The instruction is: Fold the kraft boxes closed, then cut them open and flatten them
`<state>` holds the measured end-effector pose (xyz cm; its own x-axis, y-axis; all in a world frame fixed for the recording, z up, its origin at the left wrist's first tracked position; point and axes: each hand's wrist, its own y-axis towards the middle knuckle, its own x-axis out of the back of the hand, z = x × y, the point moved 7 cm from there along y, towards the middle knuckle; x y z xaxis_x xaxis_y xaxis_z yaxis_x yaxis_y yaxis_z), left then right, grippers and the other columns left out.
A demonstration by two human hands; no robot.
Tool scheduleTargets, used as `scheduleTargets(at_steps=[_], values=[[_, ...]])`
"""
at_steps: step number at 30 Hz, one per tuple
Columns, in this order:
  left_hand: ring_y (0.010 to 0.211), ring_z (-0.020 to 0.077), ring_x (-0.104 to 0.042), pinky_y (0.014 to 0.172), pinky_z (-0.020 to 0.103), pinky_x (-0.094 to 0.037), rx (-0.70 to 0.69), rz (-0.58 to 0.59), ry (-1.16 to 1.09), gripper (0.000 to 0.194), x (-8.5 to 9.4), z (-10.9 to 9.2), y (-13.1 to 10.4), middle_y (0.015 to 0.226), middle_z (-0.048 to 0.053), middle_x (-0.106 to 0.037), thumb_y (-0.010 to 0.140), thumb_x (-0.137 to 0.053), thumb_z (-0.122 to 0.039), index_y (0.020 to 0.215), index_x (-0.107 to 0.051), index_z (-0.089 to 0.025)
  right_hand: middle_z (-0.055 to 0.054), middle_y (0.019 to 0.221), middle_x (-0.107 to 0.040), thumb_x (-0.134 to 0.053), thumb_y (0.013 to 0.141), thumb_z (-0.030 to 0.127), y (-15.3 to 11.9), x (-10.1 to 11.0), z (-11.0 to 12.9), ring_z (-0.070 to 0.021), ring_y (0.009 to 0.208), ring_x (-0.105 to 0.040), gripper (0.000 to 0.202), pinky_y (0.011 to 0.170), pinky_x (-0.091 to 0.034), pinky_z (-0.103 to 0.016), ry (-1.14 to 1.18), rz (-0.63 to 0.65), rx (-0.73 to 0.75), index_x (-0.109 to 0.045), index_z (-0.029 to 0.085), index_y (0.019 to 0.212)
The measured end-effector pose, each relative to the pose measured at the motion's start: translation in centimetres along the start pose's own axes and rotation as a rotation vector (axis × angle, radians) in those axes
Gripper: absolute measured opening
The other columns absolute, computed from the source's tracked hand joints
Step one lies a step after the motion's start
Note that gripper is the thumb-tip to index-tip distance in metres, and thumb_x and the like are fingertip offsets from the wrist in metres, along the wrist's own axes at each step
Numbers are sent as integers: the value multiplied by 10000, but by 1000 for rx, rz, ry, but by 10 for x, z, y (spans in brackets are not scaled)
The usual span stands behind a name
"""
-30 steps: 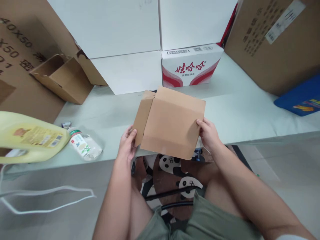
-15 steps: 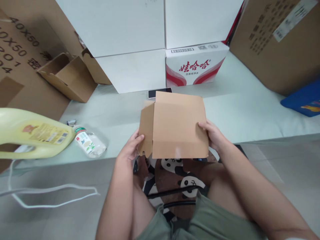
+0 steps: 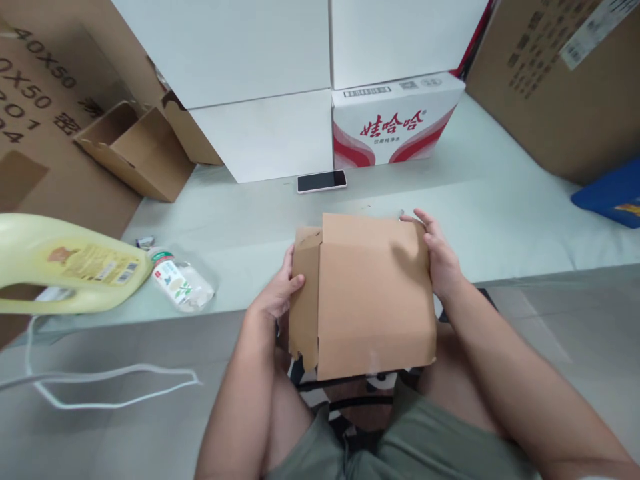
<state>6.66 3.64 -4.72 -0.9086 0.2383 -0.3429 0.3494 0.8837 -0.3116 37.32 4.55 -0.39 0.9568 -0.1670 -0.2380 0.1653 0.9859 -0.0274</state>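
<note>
A partly folded brown cardboard box is held above my lap, at the table's front edge. On its left, my left hand grips the side flap, thumb in front and the other fingers behind. My right hand is at the upper right edge of the box, its fingers reaching round the far corner and its palm against the side. The inside of the box is hidden from me.
A phone lies behind the box, before white cartons and a red-and-white carton. At left are a clear bottle, a yellow jug and small brown boxes. A blue container stands right.
The box has come lower and nearer to me, tilting so that its broad panel shows larger. My right hand has shifted up to its upper right corner. The phone is now uncovered.
</note>
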Motion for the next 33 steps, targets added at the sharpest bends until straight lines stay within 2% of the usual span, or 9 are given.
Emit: scheduleTargets(at_steps=[2, 4, 6, 10, 16, 23, 28, 31, 33], values=[[1227, 338, -663, 979, 429, -562, -8, 4, 22, 1420, 1, -1, 0, 1446, 143, -598, 530, -952, -504, 1615, -39, -413, -40, 1429, -598, -730, 671, 580, 1, 3, -1, -284, 1222, -618, 674, 980, -520, -432, -4, -7, -19, -545, 348, 1276], [1251, 330, -647, 1009, 433, -544, -61, -2, 69, 1441, 5, -6, -1, 1487, 132, -557, 509, -974, -403, 1609, -44, -450, -50, 1401, -629, -715, 683, 591, 1, 3, -4, -288, 1164, -651, 676, 934, -537, -439, 17, 14, -68, -538, 345, 1287], [1286, 341, -618, 1039, 444, -524, -108, -5, 98, 1328, 10, -10, -2, 1515, 124, -529, 500, -974, -403, 1591, -217, -443, -59, 1312, -683, -719, 676, 606, 1, 1, -7, -286, 1078, -680, 668, 871, -551, -430, 42, 67, -126, -561, 333, 1265], [1365, 379, -537, 1075, 444, -486, -53, 64, 162, 918, 11, -6, -2, 1473, 145, -565, 560, -908, -586, 1375, -617, -280, -39, 1158, -713, -771, 649, 533, -1, -8, -11, -248, 925, -684, 607, 779, -546, -376, -6, 165, -154, -630, 322, 1201], [1310, 367, -570, 1038, 419, -492, -30, 176, 249, 835, 7, -5, -2, 1433, 132, -583, 570, -902, -569, 1293, -640, -243, -21, 1099, -664, -734, 657, 443, -2, -12, -11, -197, 782, -621, 534, 686, -522, -341, -131, 184, -130, -670, 310, 1170], [1111, 254, -655, 869, 305, -553, -71, -123, 258, 826, 19, -11, 1, 1255, 58, -620, 512, -957, -336, 1202, -507, -288, -12, 1172, -679, -726, 709, 468, 2, 2, -3, -224, 968, -662, 507, 898, -532, -390, 98, 118, -81, -642, 351, 1195], [882, 238, -701, 725, 348, -596, -102, -384, 169, 1082, 28, -17, 3, 1082, 49, -676, 473, -975, -370, 1354, -349, -329, 21, 1444, -602, -798, 700, 427, 9, 8, -9, -235, 1223, -633, 551, 1025, -520, -391, 139, 65, -141, -597, 380, 1211], [857, 244, -710, 713, 352, -603, -222, -513, 137, 1172, 38, -27, 1, 1027, 44, -690, 433, -990, -356, 1394, -318, -338, -32, 1346, -686, -844, 656, 454, 11, 7, -18, -267, 1166, -681, 562, 966, -563, -405, 96, 75, -230, -618, 322, 1153], [867, 238, -712, 728, 341, -603, -301, -576, 96, 1181, 43, -32, -1, 1030, 43, -694, 413, -995, -350, 1384, -324, -332, -70, 1167, -764, -866, 630, 478, 6, 1, -27, -279, 1029, -733, 528, 884, -590, -405, 11, 174, -341, -659, 264, 1066]])
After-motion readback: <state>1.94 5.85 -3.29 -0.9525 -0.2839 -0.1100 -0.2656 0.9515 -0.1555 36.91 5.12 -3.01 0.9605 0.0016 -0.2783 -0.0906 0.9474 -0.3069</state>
